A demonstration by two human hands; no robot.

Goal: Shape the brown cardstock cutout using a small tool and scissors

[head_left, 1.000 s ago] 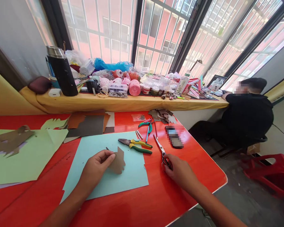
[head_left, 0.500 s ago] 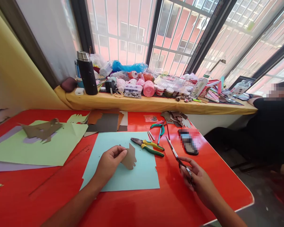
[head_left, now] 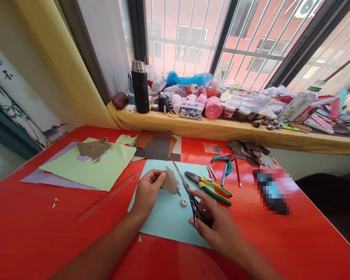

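Between thumb and fingers, my left hand (head_left: 149, 190) pinches a grey-brown paper cutout (head_left: 170, 182) with a notched edge, held over a light blue sheet (head_left: 163, 223). My right hand (head_left: 214, 221) grips a pair of scissors (head_left: 189, 190) by the handles, the blades pointing away and up to the left, close beside the cutout's right edge. Below the cutout, a small round whitish disc (head_left: 184, 202) lies on the blue sheet. Pliers with yellow-green handles (head_left: 211, 187) rest partly on that sheet, just right of the scissors.
Green paper (head_left: 105, 171) with a brown cutout (head_left: 93, 147) lies left, near a clear ruler (head_left: 107, 196). Dark card sheets (head_left: 156, 147), teal-handled pliers (head_left: 229, 166), paper scraps (head_left: 249, 152) and a pixelated phone (head_left: 271, 194) lie around. A black flask (head_left: 140, 89) stands on the cluttered sill.
The scissors in my right hand have moved left, from over the red table to beside the cutout. My view has turned to the right-hand scene shifting rightward; the whitish disc now shows.
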